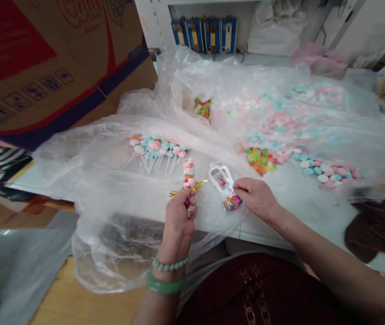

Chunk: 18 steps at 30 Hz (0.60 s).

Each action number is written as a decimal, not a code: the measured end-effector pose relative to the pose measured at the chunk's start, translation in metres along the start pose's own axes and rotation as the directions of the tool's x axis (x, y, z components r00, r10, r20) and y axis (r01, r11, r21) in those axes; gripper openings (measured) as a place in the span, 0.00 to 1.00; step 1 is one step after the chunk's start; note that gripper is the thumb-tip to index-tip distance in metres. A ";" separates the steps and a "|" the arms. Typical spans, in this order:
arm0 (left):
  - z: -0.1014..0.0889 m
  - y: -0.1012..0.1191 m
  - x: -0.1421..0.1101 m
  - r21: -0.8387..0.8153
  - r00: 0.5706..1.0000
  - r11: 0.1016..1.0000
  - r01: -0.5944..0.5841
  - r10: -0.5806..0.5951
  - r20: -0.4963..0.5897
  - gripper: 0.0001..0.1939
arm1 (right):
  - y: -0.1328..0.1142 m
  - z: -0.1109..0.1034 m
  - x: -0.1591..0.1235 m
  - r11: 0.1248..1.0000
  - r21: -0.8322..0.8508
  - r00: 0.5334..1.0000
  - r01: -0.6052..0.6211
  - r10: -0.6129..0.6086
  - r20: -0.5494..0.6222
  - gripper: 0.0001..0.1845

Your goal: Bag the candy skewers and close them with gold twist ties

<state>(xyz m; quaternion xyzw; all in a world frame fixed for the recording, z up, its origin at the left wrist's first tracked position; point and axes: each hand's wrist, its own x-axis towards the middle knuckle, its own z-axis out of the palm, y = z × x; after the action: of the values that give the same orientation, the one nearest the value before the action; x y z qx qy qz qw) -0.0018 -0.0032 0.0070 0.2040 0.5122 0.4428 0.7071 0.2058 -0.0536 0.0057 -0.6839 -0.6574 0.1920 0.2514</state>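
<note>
Pointing upward, candy skewer (189,174) in left hand (179,221)

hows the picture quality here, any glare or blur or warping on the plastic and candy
In the head view, the wide lens warps the edges, tilting the brown cardboard box; glare on the clear plastic sheet veils the round pastel candies beneath it; the pink-and-white candy skewer in the bare left hand stays fairly sharp.

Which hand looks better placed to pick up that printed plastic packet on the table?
Right, probably: the right hand touches the printed packet, while the left hand grips a candy skewer with a gold tie.
</note>
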 end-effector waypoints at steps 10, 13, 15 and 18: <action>-0.022 0.029 -0.007 -0.130 0.994 0.988 -0.088 0.078 -0.078 0.05 | -0.066 0.053 0.017 0.909 -0.284 0.947 0.305 -0.257 0.195 0.13; -0.029 0.030 -0.010 -0.136 0.994 0.987 -0.090 0.080 -0.078 0.05 | -0.071 0.068 0.043 0.897 -0.375 0.968 0.236 -0.180 0.177 0.13; -0.032 0.028 -0.011 -0.142 0.995 0.986 -0.088 0.079 -0.067 0.05 | -0.069 0.075 0.054 0.893 -0.409 0.974 0.188 -0.115 0.196 0.13; -0.036 0.024 -0.013 -0.164 0.996 0.984 -0.073 0.064 -0.062 0.05 | -0.063 0.078 0.058 0.890 -0.421 0.974 0.175 -0.094 0.206 0.13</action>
<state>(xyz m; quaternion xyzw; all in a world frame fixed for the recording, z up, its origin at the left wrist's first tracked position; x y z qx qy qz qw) -0.0458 -0.0071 0.0178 0.1491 0.4861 0.5135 0.6912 0.1126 0.0116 -0.0152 -0.6553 -0.7495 0.0830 0.0439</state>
